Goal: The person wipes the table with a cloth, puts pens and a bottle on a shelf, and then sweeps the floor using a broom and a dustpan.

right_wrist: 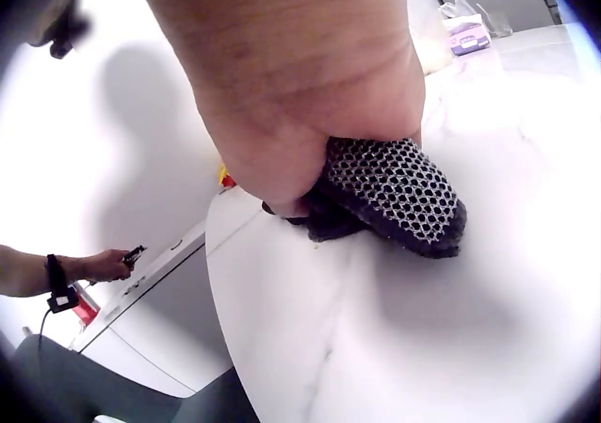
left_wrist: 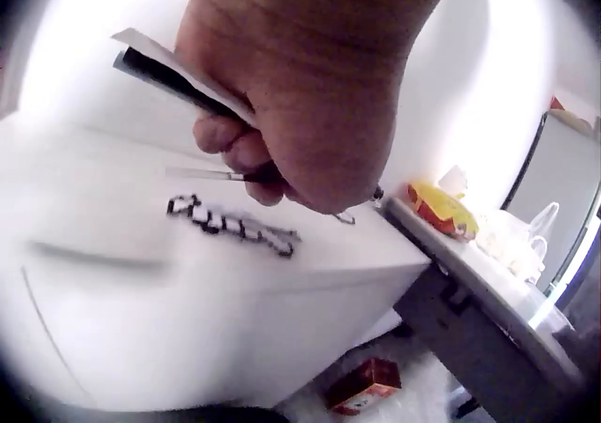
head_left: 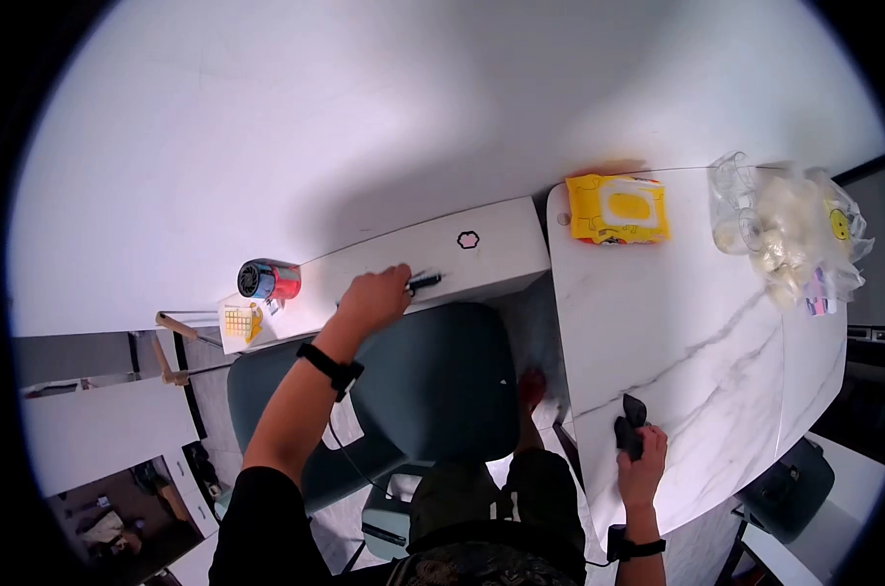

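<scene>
My left hand (head_left: pixel 376 298) is over the narrow white cabinet top (head_left: pixel 364 259), its fingers curled round slim things. In the left wrist view, a dark flat strip with a white edge (left_wrist: pixel 174 80) sticks out on one side of the fist, and a thin pen-like stick with a pale end (left_wrist: pixel 208 173) on the other. Beneath the fist is a black-and-white pattern (left_wrist: pixel 225 224) on the cabinet top. At the marble table's near left part, my right hand (head_left: pixel 642 469) grips a black piece with grey mesh (right_wrist: pixel 394 190); its kind I cannot tell.
On the marble table (head_left: pixel 667 322) are a yellow wipes pack (head_left: pixel 618 210) and clear plastic bags with pale contents (head_left: pixel 789 230). A red and black can-shaped object (head_left: pixel 268 280) and a small calendar-like card (head_left: pixel 240 322) stand at the cabinet's left end. Dark green chairs (head_left: pixel 437 381) are close below.
</scene>
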Demonstrator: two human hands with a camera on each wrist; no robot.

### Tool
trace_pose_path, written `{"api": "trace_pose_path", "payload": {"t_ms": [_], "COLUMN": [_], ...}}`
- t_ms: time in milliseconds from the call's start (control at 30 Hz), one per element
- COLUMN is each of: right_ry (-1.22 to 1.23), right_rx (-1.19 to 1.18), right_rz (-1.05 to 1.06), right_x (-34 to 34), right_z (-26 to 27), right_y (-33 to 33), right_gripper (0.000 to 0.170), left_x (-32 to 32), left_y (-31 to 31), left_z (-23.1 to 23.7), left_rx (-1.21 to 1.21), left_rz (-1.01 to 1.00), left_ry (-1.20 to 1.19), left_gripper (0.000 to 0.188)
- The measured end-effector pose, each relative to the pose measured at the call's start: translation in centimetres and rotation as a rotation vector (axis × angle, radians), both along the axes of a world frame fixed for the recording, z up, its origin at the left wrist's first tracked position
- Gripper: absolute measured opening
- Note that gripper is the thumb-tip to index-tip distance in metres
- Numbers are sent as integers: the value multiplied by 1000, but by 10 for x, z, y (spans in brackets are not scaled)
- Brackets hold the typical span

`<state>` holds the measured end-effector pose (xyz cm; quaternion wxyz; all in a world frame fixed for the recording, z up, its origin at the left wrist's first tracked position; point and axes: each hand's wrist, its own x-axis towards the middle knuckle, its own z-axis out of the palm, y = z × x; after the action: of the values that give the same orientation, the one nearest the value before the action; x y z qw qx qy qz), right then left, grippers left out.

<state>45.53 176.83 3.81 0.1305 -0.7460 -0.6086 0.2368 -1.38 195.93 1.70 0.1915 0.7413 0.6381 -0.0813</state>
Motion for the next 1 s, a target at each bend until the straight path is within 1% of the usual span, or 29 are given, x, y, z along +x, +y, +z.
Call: {"api": "trace_pose_path", "payload": {"t_ms": [33, 133, 233, 267, 300, 333, 400, 467, 500, 533, 667, 700, 867, 1000], "right_ry": [-1, -4, -11, -14, -29, -43, -44, -32, -21, -14, 6, -28, 8, 31], "right_rx": [-3, -17, -16, -10, 7, 27, 56, 79, 56, 34, 10, 45, 39, 16], "right_rz": [-6, -7, 0, 0, 8, 18, 23, 13, 13, 12, 1, 37, -17, -57], "right_x": [-1, -2, -4, -4, -5, -6, -10, -11, -9, -6, -7, -5, -8, -9], "right_z": [0, 2, 3, 3, 4, 5, 4, 3, 1, -2, 4, 1, 3, 8], "right_y": [0, 1, 2, 2, 1, 2, 2, 2, 0, -1, 1, 1, 7, 24], "right_gripper": [45, 45, 45, 45, 44, 43, 42, 41, 43, 45, 46, 46, 42, 39], "left_x": [0, -6, -32, -42, -43, -37, -2, 39, 56, 67, 77, 71, 24, -8], "left_y": [-5, -8, 4, 9, 10, 13, 17, 25, 31, 35, 40, 38, 17, 2], "left_z": [-5, -17, -22, -23, -28, -25, -17, -5, -5, -5, -22, -21, -14, -4], "left_rx": [-11, 69, 233, 225, 250, 279, 223, 80, 51, 22, -7, -18, -72, -66], "left_rz": [-9, -22, 56, 106, 96, 89, 20, 5, -7, -21, 67, 95, 237, 335], "left_ry": [4, 79, 123, 133, 130, 129, 4, -27, -40, -56, -95, -90, 20, -42], "left_gripper": [24, 19, 20, 24, 26, 27, 32, 46, 49, 53, 59, 60, 62, 65]}}
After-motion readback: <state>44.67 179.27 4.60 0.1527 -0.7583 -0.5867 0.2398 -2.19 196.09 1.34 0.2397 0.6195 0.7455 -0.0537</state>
